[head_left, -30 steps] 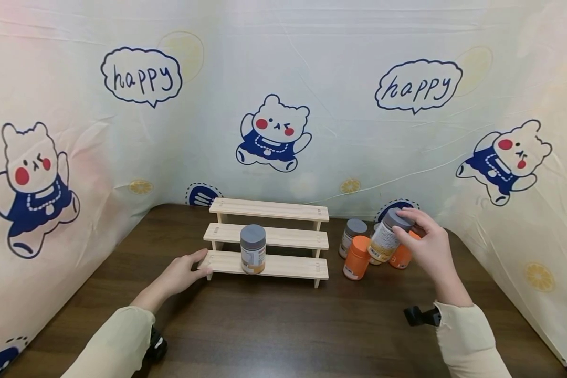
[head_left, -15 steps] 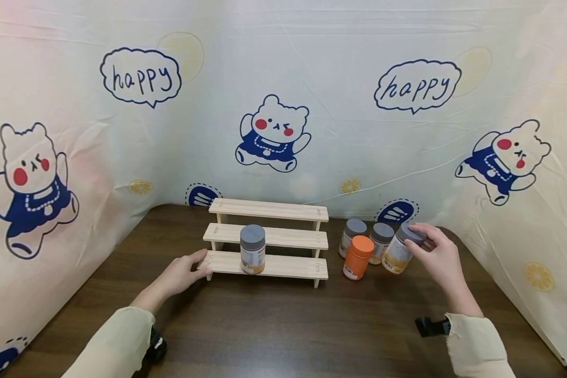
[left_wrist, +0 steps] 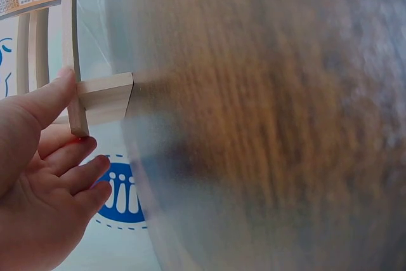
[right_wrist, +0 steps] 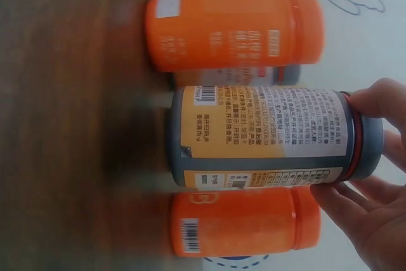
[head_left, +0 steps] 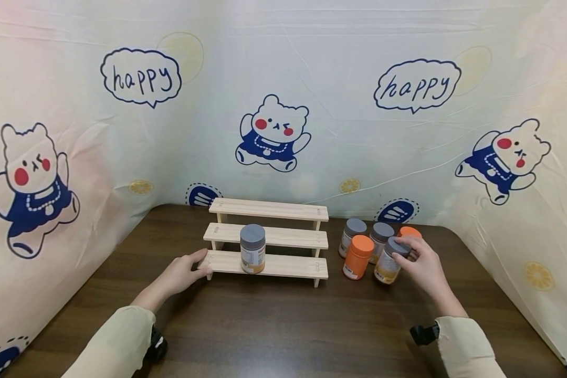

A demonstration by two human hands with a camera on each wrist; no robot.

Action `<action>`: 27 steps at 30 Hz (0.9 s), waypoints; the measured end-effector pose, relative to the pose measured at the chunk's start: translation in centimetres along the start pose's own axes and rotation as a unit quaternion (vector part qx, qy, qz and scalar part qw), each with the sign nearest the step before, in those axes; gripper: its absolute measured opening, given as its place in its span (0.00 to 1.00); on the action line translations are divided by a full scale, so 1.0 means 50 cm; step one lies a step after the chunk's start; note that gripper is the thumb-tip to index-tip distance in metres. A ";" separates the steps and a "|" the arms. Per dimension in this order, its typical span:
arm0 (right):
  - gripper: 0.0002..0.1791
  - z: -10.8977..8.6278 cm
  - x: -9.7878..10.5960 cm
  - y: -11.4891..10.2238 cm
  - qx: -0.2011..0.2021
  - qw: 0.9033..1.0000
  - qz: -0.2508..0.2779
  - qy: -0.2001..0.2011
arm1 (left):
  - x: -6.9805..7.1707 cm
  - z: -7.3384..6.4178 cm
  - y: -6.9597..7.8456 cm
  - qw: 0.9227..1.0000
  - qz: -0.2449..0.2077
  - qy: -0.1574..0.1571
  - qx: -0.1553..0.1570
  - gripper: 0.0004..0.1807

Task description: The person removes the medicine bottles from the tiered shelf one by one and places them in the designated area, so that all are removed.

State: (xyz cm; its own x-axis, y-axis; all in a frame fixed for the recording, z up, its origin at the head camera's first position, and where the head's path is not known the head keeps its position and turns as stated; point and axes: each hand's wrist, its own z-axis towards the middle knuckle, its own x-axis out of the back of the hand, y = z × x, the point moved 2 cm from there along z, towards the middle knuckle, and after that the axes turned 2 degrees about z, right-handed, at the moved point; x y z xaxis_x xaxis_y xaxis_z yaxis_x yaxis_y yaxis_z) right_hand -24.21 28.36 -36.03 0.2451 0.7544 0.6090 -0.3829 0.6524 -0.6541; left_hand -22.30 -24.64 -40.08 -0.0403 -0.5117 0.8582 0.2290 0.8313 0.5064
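Observation:
At the left end of a three-tier wooden display stand (head_left: 293,266), my left hand (head_left: 177,274) pinches the lowest board (left_wrist: 75,106) between thumb and fingers. My right hand (head_left: 425,265) grips a grey-lidded pill bottle (right_wrist: 266,138) by its lid, thumb on one side and fingers on the other. That bottle, with a yellow and white label, leans slightly and stands low in front of the other bottles. Another grey-lidded bottle (head_left: 252,251) is upright on the lowest step, left of its middle.
Right of the stand, an orange bottle (head_left: 358,258) is in front of two grey-lidded bottles, one at the left (head_left: 354,231) and one in the middle (head_left: 381,233). A second orange bottle (head_left: 409,231) is partly hidden behind my right hand. A patterned cloth (head_left: 340,131) encloses the brown table (head_left: 264,325).
My right hand first moved the held bottle right and down, then left and toward me, in front of the others. The rear orange bottle shows again. My left hand stays put.

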 end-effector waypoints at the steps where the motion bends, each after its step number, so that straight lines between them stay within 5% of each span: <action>1: 0.18 0.000 -0.004 0.003 -0.001 1.000 0.002 -0.003 | 0.000 0.000 0.000 1.000 0.001 0.000 -0.001 0.35; 27: 0.19 0.003 -0.034 0.031 0.005 1.000 0.004 -0.026 | 0.000 0.003 -0.003 1.000 0.000 -0.004 0.007 0.35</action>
State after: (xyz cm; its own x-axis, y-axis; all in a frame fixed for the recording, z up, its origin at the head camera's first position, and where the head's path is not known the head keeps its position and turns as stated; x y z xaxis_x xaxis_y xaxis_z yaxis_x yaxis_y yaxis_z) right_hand -25.37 28.07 -37.98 0.1954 0.7545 0.6265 -0.3939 0.6454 -0.6544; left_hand -22.47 -24.73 -40.16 -0.0473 -0.5105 0.8586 0.2158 0.8340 0.5078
